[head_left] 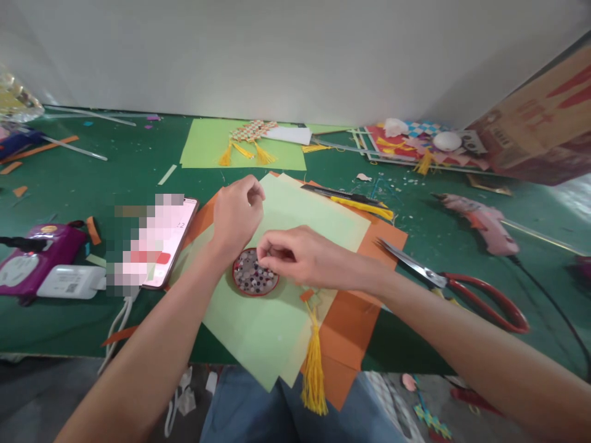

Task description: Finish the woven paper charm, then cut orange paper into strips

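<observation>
A small round container with a red rim (257,295) sits on light green paper (258,338), filled with tiny round pieces in white, grey and dark tones. Over its right side, my right hand (295,255) has thumb and fingers pinched together; whatever is between them is too small to make out. My left hand (241,212) is raised just beyond the container, its fingers curled in, and I cannot see what they hold. Below my right hand, a yellow tassel (314,363) with an orange tab hangs over the paper's edge. Orange sheets (344,335) lie underneath.
Red-handled scissors (443,280) and a pink glue gun (489,224) lie to the right. Cutter knives (355,200) rest behind the paper. On the left are a phone (178,246) and a purple power strip (60,252). A woven piece with tassels (253,132) lies behind.
</observation>
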Tool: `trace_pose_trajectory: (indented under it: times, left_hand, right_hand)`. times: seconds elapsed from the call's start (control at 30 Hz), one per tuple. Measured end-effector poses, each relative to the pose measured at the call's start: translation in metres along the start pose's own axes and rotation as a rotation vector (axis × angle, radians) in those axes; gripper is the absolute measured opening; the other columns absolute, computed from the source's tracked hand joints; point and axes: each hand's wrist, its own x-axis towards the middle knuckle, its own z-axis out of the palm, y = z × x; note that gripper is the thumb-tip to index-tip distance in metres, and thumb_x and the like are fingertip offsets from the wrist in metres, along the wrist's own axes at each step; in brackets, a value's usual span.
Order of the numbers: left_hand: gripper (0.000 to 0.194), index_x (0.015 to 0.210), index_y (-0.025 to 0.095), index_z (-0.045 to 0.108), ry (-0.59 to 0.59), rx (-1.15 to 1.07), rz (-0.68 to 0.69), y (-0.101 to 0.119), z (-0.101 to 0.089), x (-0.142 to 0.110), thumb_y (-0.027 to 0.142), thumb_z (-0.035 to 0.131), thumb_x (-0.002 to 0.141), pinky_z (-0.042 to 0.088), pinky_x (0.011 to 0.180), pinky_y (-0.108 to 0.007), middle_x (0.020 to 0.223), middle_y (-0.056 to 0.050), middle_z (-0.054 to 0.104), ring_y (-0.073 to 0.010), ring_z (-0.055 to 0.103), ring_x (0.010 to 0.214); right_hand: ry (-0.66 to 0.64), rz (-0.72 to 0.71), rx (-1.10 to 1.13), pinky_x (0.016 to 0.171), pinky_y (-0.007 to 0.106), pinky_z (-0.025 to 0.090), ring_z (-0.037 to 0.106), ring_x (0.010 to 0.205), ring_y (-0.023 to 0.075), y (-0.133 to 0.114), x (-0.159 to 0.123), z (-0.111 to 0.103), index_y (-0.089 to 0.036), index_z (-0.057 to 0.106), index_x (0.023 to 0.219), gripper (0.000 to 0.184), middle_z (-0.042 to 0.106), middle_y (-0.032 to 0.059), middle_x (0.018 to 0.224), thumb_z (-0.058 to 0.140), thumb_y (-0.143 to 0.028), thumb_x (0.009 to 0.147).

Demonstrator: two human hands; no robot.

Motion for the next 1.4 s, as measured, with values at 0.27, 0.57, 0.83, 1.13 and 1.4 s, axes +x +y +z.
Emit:
trace_pose_trajectory:
  times: [0.27, 0.57, 0.83, 1.13, 1.4]
  left_hand:
    - [0.020, 0.066, 0.020, 0.056, -0.050, -0.036, 0.116, 0.009, -0.001, -0.001, 0.003, 0.045, 0.069, 0.043, 0.059, -0.024, 0.070, 0.001, 0.066, -0.0121, 0.060, 0.064]
    - [0.013, 0.072, 0.022, 0.062, -0.425, -0.286, 0.120, 0.039, -0.007, -0.008, 0.017, 0.051, 0.076, 0.040, 0.050, -0.025, 0.066, 0.002, 0.067, -0.0114, 0.057, 0.056]
    - [0.014, 0.068, 0.022, 0.064, -0.525, -0.406, 0.065, 0.052, -0.012, -0.008, 0.022, 0.054, 0.078, 0.042, 0.052, -0.026, 0.063, 0.001, 0.066, -0.0125, 0.058, 0.058]
    - [0.013, 0.067, 0.023, 0.066, -0.544, -0.392, 0.060, 0.053, -0.010, -0.008, 0.021, 0.057, 0.077, 0.042, 0.052, -0.026, 0.063, 0.002, 0.068, -0.0132, 0.059, 0.058]
    - [0.013, 0.069, 0.018, 0.066, -0.564, -0.369, 0.096, 0.052, -0.010, -0.007, 0.021, 0.058, 0.079, 0.041, 0.052, -0.023, 0.063, 0.000, 0.068, -0.0113, 0.058, 0.058]
  right_hand:
    - [0.136, 0.156, 0.713, 0.045, 0.022, 0.024, 0.032, 0.043, 0.0050, 0.022, -0.027, -0.015, -0.017, 0.050, 0.076, 0.013, 0.042, -0.0090, 0.048, 0.054, -0.028, 0.081]
    - [0.487, 0.062, 0.589, 0.044, 0.023, 0.026, 0.035, 0.043, 0.0056, 0.041, -0.037, -0.022, -0.017, 0.052, 0.076, 0.015, 0.043, -0.0077, 0.050, 0.054, -0.031, 0.082]
    - [0.595, 0.066, 0.278, 0.046, 0.022, 0.028, 0.037, 0.049, 0.0062, 0.037, -0.044, -0.022, -0.018, 0.051, 0.078, 0.009, 0.042, -0.0072, 0.055, 0.048, -0.022, 0.085]
    - [0.567, 0.068, 0.174, 0.044, 0.021, 0.025, 0.037, 0.047, 0.0064, 0.035, -0.044, -0.019, -0.018, 0.049, 0.079, 0.007, 0.041, -0.0075, 0.053, 0.046, -0.020, 0.085]
    - [0.567, 0.059, 0.200, 0.045, 0.021, 0.025, 0.035, 0.048, 0.0064, 0.038, -0.044, -0.017, -0.018, 0.050, 0.079, 0.008, 0.041, -0.0072, 0.054, 0.047, -0.021, 0.086]
